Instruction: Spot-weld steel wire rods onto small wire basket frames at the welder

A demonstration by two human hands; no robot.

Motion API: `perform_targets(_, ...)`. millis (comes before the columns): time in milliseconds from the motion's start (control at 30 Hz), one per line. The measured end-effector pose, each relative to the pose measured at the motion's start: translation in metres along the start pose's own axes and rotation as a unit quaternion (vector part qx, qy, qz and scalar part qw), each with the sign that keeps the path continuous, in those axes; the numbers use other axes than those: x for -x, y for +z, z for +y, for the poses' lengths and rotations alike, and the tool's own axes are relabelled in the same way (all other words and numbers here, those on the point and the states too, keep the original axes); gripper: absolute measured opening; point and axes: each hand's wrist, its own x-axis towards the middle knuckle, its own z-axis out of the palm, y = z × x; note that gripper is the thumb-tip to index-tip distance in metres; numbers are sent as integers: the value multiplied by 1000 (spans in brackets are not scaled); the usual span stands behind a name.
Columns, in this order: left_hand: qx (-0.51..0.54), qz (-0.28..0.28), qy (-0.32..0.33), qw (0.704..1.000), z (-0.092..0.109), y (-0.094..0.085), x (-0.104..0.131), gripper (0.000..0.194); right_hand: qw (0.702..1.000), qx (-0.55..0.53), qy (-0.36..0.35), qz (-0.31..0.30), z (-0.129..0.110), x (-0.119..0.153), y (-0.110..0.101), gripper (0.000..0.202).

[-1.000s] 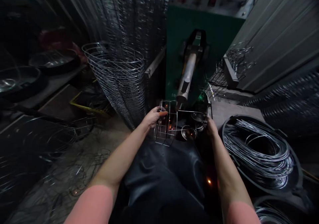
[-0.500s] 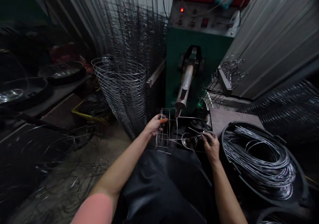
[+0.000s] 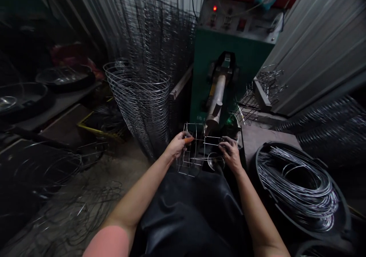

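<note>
Both hands, left (image 3: 177, 146) and right (image 3: 230, 155), gripping wire frame (image 3: 194, 150) under welder electrode (image 3: 213, 116).

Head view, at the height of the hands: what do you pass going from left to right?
Loose wire on the floor → stack of wire baskets → left hand → wire frame → right hand → tub of wire coils.
</note>
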Motion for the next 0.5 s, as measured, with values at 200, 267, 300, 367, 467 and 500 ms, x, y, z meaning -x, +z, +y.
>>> perform_targets(200,16,-1,2,1000,1,2,-6,30,1000,0,-11,-14,6,-8,-2,20)
perform_targets(267,15,0,-1,1000,2,3,-8,30,1000,2,-7,-19,9,-10,-2,20)
perform_targets(300,14,1,-1,1000,2,3,-10,30,1000,0,-6,-20,10,-11,-2,21)
perform_targets(367,14,0,0,1000,3,3,-13,30,1000,-8,-8,-22,12,-14,-2,21)
perform_targets(467,16,-6,-3,1000,3,2,-16,29,999,-18,-8,-31,13,-16,-2,21)
perform_targets(500,18,-8,-3,1000,3,2,-16,28,999,-20,-5,-35,13,-17,-2,20)
